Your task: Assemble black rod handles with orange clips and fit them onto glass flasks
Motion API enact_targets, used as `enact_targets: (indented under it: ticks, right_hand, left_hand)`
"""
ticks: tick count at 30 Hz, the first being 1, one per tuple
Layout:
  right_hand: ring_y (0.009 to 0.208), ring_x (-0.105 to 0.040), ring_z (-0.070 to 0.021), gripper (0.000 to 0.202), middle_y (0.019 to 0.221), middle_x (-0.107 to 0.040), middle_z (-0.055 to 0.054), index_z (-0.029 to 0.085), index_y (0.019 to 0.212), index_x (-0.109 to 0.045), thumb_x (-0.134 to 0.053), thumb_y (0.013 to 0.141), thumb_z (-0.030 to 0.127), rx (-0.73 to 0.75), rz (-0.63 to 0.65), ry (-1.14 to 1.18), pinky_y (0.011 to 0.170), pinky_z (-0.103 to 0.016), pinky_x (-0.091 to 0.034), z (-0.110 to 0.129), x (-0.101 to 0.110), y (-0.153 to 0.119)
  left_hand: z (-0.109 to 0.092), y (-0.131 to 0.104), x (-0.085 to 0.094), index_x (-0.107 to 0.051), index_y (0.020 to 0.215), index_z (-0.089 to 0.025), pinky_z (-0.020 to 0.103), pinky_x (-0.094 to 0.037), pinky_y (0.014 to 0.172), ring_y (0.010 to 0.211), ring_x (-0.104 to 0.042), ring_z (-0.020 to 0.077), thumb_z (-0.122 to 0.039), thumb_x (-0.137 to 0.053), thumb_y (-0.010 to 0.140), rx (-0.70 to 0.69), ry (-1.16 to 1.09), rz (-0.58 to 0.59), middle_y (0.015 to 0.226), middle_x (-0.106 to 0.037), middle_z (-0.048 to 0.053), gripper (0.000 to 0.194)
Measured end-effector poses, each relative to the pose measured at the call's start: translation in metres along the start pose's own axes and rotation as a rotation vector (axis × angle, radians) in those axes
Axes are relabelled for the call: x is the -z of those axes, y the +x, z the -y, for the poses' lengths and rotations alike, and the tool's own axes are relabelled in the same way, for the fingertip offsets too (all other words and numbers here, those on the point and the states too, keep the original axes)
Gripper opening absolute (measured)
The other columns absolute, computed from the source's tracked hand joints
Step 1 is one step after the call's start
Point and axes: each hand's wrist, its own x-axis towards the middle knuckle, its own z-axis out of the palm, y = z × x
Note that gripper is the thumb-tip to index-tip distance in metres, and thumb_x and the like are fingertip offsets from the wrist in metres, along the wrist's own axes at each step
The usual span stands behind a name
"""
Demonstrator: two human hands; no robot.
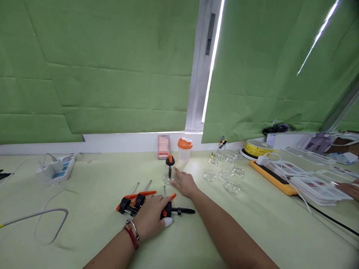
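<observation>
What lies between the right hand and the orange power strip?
In the head view, clear vessels stand between the right hand and the orange power strip.

Beneath the left hand [153,211], the tools [139,201] are black and bright orange with silvery shafts; a white cover [168,222] marks its thumb, and red and silver bracelets [132,235] its wrist. Beyond the right hand [185,184], a cup [184,151] pairs an orange lid with a milky body (the card [163,147] beside it is pinkish red). To that hand's right, a yellow round case [255,149] bears dark markings. The surrounding worktop [98,205] is pale yellow-green.
</observation>
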Motion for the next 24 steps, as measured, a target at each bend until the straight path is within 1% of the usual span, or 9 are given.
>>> enact_targets:
  ticks: [3, 7, 11, 13, 15, 18, 20, 21, 24]
  right_hand:
    - [0.12, -0.046, -0.0268, 0.067, 0.122, -0.059, -0.014, 0.019, 0.142, -0.028, -0.05, 0.086, 0.047, 0.031, 0.004, -0.008, 0.097, -0.041, -0.029, 0.004, -0.004, 0.003]
    - [0.119, -0.047, -0.0266, 0.068, 0.126, -0.056, -0.016, 0.016, 0.143, -0.028, -0.048, 0.087, 0.048, 0.04, -0.009, -0.011, 0.098, -0.04, -0.03, 0.003, -0.007, 0.002]
    - [0.114, -0.051, -0.0273, 0.061, 0.124, -0.056, -0.017, 0.011, 0.139, -0.034, -0.044, 0.089, 0.044, -0.005, -0.131, -0.024, 0.097, -0.04, -0.034, -0.001, -0.002, -0.005]
    - [0.123, -0.042, -0.0288, 0.055, 0.133, -0.049, -0.017, 0.011, 0.137, -0.037, -0.044, 0.088, 0.035, -0.02, -0.196, -0.048, 0.102, -0.043, -0.029, -0.003, 0.005, -0.009]
    - [0.133, -0.026, -0.0297, 0.053, 0.144, -0.035, -0.015, 0.013, 0.136, -0.037, -0.044, 0.085, 0.025, -0.026, -0.299, -0.119, 0.108, -0.045, -0.019, -0.008, 0.016, -0.014]
    - [0.139, -0.009, -0.0313, 0.057, 0.151, -0.016, -0.015, 0.012, 0.138, -0.031, -0.044, 0.083, 0.02, -0.088, -0.589, -0.267, 0.108, -0.051, -0.013, -0.02, 0.031, -0.021]
    - [0.139, -0.005, -0.0327, 0.063, 0.151, -0.01, -0.02, 0.009, 0.139, -0.023, -0.044, 0.082, 0.022, -0.156, -0.757, -0.3, 0.107, -0.053, -0.015, -0.033, 0.038, -0.023]
    - [0.139, -0.005, -0.0332, 0.066, 0.15, -0.008, -0.022, 0.007, 0.14, -0.018, -0.045, 0.082, 0.024, -0.183, -0.807, -0.29, 0.106, -0.054, -0.017, -0.039, 0.04, -0.024]
    - [0.138, -0.01, -0.0351, 0.077, 0.149, -0.009, -0.024, 0.007, 0.141, -0.01, -0.05, 0.078, 0.029, -0.261, -0.881, -0.187, 0.105, -0.055, -0.02, -0.057, 0.04, -0.024]
  left_hand:
    - [0.001, 0.0, -0.001, -0.053, 0.127, -0.024, 0.039, -0.041, 0.083, 0.092, -0.054, 0.0279, -0.043, -0.063, 0.073, -0.015, -0.004, 0.012, 0.098, -0.062, 0.008, 0.058]
    - [0.002, 0.0, -0.001, -0.05, 0.13, -0.024, 0.04, -0.04, 0.084, 0.092, -0.053, 0.0281, -0.049, -0.061, 0.074, -0.046, -0.007, 0.023, 0.1, -0.062, 0.009, 0.062]
    - [0.003, 0.0, 0.001, -0.049, 0.13, -0.025, 0.039, -0.04, 0.083, 0.091, -0.053, 0.0276, -0.057, -0.059, 0.074, -0.076, -0.008, 0.046, 0.098, -0.061, 0.008, 0.065]
    - [0.002, 0.0, 0.002, -0.051, 0.129, -0.026, 0.039, -0.04, 0.083, 0.088, -0.054, 0.0264, -0.059, -0.055, 0.077, -0.096, -0.006, 0.046, 0.097, -0.06, 0.008, 0.061]
    - [0.0, 0.0, 0.003, -0.05, 0.129, -0.026, 0.039, -0.04, 0.082, 0.087, -0.054, 0.0252, -0.057, -0.047, 0.083, -0.117, -0.007, 0.04, 0.097, -0.059, 0.007, 0.055]
    - [-0.001, 0.001, 0.003, -0.051, 0.127, -0.026, 0.038, -0.04, 0.082, 0.087, -0.054, 0.024, -0.051, -0.038, 0.09, -0.133, -0.013, 0.035, 0.097, -0.059, 0.007, 0.047]
    - [0.0, 0.001, 0.002, -0.053, 0.125, -0.025, 0.038, -0.04, 0.081, 0.087, -0.053, 0.0238, -0.048, -0.039, 0.09, -0.133, -0.013, 0.038, 0.097, -0.058, 0.007, 0.044]
    - [0.0, 0.001, 0.002, -0.053, 0.124, -0.025, 0.037, -0.04, 0.081, 0.088, -0.053, 0.024, -0.047, -0.04, 0.09, -0.129, -0.013, 0.042, 0.098, -0.058, 0.007, 0.043]
    - [0.002, 0.001, 0.0, -0.052, 0.124, -0.027, 0.038, -0.04, 0.082, 0.091, -0.053, 0.0247, -0.043, -0.045, 0.087, -0.115, -0.025, 0.066, 0.103, -0.058, 0.007, 0.041]
